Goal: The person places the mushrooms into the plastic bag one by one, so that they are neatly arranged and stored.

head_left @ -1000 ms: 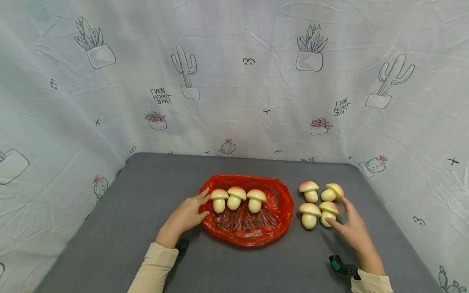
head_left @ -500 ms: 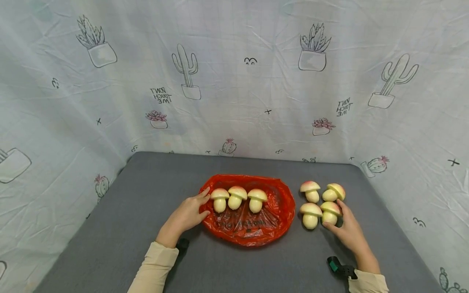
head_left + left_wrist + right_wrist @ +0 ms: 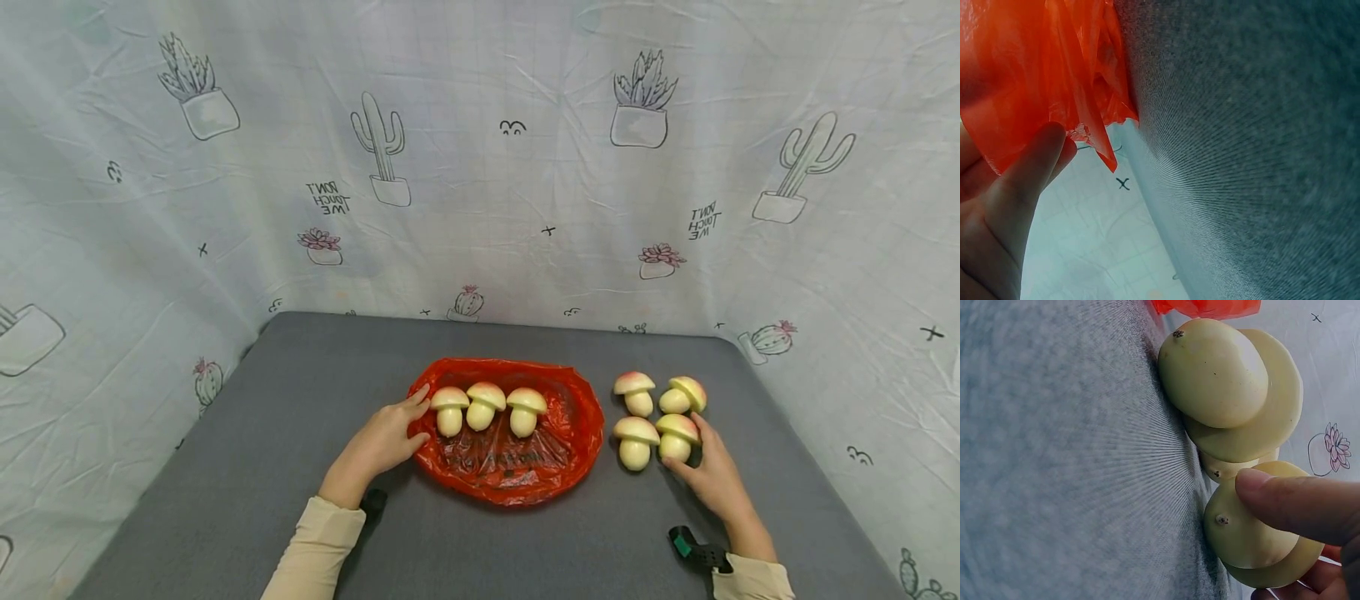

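Four mushrooms (image 3: 637,430) beside red plastic (image 3: 510,487), three within

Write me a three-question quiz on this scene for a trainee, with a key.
1. Count: how many mushroom-shaped pieces sit in the red plastic bag?

2. True or false: the left hand holds the right-hand edge of the bag.

3. Multiple choice: in the head view, which of the four pieces beside the bag does the right hand grip?
a) the far left one
b) the near left one
c) the near right one

Key:
1. Three.
2. False; it holds the left-hand edge.
3. c, the near right one.
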`<state>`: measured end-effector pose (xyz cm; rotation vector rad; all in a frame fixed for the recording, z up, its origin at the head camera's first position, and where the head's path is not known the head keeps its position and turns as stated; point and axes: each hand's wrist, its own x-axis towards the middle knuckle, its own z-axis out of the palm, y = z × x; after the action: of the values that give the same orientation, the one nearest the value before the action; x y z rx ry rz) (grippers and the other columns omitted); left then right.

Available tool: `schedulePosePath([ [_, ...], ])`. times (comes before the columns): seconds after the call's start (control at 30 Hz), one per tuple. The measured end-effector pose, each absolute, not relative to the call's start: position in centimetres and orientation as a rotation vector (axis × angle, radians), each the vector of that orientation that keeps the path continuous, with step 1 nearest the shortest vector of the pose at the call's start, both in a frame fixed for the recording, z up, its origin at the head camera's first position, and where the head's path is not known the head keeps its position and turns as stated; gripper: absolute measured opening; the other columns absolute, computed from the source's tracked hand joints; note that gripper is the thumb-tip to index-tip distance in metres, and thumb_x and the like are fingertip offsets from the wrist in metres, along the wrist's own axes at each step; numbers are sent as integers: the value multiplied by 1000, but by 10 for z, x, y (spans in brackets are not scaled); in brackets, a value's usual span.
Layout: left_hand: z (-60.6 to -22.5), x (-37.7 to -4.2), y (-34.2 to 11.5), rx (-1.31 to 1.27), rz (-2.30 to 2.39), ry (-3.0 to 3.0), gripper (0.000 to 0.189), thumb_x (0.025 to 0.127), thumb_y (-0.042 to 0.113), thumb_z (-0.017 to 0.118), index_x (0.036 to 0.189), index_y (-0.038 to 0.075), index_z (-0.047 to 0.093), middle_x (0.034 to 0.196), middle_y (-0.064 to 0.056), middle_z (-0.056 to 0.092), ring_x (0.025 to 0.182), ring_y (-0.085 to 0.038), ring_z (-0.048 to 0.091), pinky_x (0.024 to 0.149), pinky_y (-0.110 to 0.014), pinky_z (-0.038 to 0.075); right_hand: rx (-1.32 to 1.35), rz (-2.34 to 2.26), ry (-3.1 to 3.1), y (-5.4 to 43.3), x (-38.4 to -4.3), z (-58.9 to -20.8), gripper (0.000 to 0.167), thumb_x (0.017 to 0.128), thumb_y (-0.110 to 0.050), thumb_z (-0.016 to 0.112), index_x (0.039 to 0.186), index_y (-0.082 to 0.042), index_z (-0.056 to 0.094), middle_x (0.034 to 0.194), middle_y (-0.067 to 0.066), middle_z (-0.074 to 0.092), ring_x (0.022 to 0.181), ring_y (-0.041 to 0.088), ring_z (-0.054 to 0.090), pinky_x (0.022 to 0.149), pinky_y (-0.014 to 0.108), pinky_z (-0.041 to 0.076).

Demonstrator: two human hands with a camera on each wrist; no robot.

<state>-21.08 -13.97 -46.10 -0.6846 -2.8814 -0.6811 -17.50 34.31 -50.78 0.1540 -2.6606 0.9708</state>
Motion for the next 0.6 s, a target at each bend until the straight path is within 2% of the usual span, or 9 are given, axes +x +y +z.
schedulePosePath([
  [0.6,-461,-211,-139,-675,-685,-2900,53,85,13,70,131,-5,54,146,-17,41,123,-36,52,96,-46,47,86,1013,-2695,346,-168,-497,90,82,-19,73,143,17,17,136,44,28,122,58,32,92,63,30],
])
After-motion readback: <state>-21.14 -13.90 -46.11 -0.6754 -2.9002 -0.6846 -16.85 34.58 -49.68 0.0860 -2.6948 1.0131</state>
